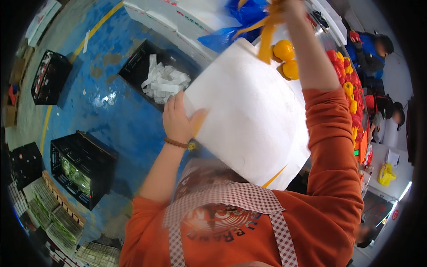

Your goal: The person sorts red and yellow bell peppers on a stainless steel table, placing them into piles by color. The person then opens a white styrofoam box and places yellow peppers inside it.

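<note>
A large white foam board or box lid (247, 113) lies tilted before me. My left hand (180, 116) rests on its left edge, thumb over the top face, near a strip of yellow tape at that edge. My right hand (290, 8), blurred at the top of the view, is at a bunch of yellow tape (267, 40); its fingers cannot be made out. Another yellow strip (275, 177) shows at the board's lower edge. Two yellow tape rolls or round yellow things (283, 50) lie beside my right forearm. Blue plastic bags (220, 38) are beyond the board.
A black crate (130, 70) with crumpled white strapping (165, 81) stands on the floor at left. White foam boxes (160, 25) are stacked behind it. Red and yellow peppers (348, 88) lie at right, with several people beyond. Another black crate (83, 167) holds bagged greens.
</note>
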Demonstrator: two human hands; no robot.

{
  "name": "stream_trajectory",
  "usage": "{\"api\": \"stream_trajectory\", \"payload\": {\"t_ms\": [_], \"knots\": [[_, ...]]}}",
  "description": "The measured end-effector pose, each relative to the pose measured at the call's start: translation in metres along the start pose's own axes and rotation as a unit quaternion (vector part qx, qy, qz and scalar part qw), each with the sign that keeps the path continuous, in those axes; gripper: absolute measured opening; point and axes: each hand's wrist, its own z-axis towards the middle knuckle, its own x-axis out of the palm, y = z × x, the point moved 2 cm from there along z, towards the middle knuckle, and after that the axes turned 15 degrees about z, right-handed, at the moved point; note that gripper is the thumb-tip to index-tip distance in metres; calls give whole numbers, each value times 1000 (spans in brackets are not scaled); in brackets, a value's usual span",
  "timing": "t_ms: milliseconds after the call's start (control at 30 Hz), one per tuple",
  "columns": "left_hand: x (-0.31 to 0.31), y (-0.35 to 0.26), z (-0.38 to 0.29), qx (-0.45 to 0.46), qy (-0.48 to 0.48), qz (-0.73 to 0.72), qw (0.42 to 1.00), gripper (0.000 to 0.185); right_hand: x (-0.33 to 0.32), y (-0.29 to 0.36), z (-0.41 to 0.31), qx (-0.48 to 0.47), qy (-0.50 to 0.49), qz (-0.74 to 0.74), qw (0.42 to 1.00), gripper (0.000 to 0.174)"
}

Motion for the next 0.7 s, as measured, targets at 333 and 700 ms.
{"api": "stream_trajectory", "payload": {"t_ms": [333, 700], "knots": [[2, 2, 2, -7, -33, -17, 999, 73, -140, -2, 111, -6, -258, -25, 966, 29], [-10, 2, 10, -23, 5, -51, 998, 69, -2, -37, -44, -188, 319, -458, 808, 55]]}}
